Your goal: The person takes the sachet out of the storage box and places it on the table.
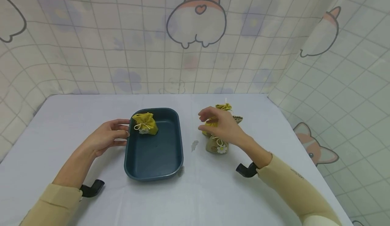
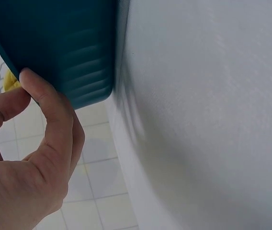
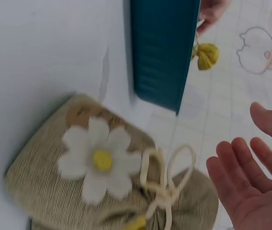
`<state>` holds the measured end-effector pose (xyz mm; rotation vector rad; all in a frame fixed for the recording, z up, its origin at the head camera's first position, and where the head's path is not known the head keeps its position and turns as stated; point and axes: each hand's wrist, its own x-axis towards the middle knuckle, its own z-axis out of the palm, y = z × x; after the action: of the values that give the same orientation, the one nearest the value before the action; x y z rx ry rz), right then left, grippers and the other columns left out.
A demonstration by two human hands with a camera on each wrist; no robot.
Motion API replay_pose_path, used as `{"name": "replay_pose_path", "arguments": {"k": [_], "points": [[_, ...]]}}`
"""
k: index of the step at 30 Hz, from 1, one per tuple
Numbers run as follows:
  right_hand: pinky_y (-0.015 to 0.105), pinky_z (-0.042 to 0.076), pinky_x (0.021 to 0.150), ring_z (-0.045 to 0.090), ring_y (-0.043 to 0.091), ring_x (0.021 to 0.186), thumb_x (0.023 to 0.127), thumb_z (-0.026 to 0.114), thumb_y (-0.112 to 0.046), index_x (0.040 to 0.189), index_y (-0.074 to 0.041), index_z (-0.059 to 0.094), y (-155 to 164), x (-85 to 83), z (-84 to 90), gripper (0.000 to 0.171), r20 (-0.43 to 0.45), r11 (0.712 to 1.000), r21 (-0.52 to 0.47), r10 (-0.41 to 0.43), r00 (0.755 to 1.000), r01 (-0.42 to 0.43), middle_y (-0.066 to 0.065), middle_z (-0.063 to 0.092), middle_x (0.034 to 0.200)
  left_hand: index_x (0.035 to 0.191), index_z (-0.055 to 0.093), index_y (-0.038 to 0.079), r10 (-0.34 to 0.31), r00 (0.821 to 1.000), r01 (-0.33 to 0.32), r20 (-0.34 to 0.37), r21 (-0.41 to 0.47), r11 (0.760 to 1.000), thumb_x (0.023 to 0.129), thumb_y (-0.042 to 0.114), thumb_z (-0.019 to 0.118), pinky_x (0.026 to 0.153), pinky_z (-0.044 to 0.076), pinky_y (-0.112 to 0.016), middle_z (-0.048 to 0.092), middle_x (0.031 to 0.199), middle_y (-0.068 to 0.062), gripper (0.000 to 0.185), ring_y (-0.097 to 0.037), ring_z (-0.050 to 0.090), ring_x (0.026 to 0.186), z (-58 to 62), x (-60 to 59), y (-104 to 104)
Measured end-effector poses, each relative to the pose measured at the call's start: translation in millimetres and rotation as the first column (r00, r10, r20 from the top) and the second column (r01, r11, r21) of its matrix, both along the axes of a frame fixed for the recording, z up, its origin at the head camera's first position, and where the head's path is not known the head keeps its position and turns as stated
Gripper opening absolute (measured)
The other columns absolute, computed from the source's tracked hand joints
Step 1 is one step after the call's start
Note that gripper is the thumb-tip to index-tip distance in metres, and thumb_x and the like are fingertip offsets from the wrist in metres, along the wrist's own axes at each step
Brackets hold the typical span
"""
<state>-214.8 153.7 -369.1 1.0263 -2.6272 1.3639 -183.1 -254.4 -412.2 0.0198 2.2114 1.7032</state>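
A dark teal tray [image 1: 153,161] lies on the table, with a yellow drawstring pouch [image 1: 146,122] in its far left corner. My left hand [image 1: 111,134] is at the tray's left side, its fingertips touching the rim and outer wall [image 2: 54,48]. To the right of the tray, my right hand [image 1: 223,126] hovers over a group of pouches with its fingers apart and nothing between them. Nearest in that group is a brown burlap pouch [image 3: 40,177] with a white daisy and a cream drawstring bow. Behind it, a yellow pouch [image 1: 205,132] is partly hidden by the hand.
Farther back in the group stand another yellow pouch [image 1: 223,106] and a brownish pouch [image 1: 238,119], partly covered by my right hand. A white cloth covers the table [image 1: 207,192]. Tiled-pattern curtains [image 1: 134,50] with corgi drawings hang behind and at the sides.
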Motion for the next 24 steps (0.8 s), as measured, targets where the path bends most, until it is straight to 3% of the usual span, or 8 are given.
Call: {"name": "replay_pose_path", "arguments": {"k": [9, 19, 24], "points": [[0.04, 0.058, 0.09, 0.066, 0.024, 0.104, 0.091, 0.081, -0.013, 0.124, -0.004, 0.064, -43, -8.8, -11.1, 0.038, 0.053, 0.999, -0.007, 0.035, 0.998, -0.035, 0.009, 0.068, 0.111, 0.158, 0.026, -0.005, 0.002, 1.0, -0.002, 0.008, -0.001, 1.0, 0.1, 0.004, 0.055, 0.087, 0.059, -0.036, 0.047, 0.139, -0.029, 0.066, -0.025, 0.062, 0.105, 1.0, 0.1, 0], [0.024, 0.056, 0.089, 0.064, 0.022, 0.111, 0.094, 0.078, -0.015, 0.131, -0.005, 0.062, -80, -23.4, -16.4, 0.042, 0.086, 0.994, 0.013, 0.109, 0.99, -0.111, 0.008, 0.067, 0.119, 0.158, 0.027, -0.004, 0.009, 1.0, -0.009, 0.007, -0.005, 1.0, 0.099, 0.004, 0.054, 0.088, 0.059, -0.036, 0.046, 0.14, -0.031, 0.066, -0.033, 0.061, 0.111, 1.1, 2.5, 1], [0.03, 0.056, 0.093, 0.062, 0.02, 0.113, 0.095, 0.077, -0.018, 0.133, -0.005, 0.061, -97, -31.6, -16.1, 0.044, 0.086, 0.988, 0.056, 0.137, 0.987, -0.142, 0.009, 0.065, 0.125, 0.158, 0.026, -0.004, 0.005, 1.0, -0.005, 0.003, 0.002, 1.0, 0.099, 0.004, 0.055, 0.087, 0.059, -0.036, 0.046, 0.14, -0.031, 0.065, -0.029, 0.062, 0.107, 1.1, 2.0, 0]]}}
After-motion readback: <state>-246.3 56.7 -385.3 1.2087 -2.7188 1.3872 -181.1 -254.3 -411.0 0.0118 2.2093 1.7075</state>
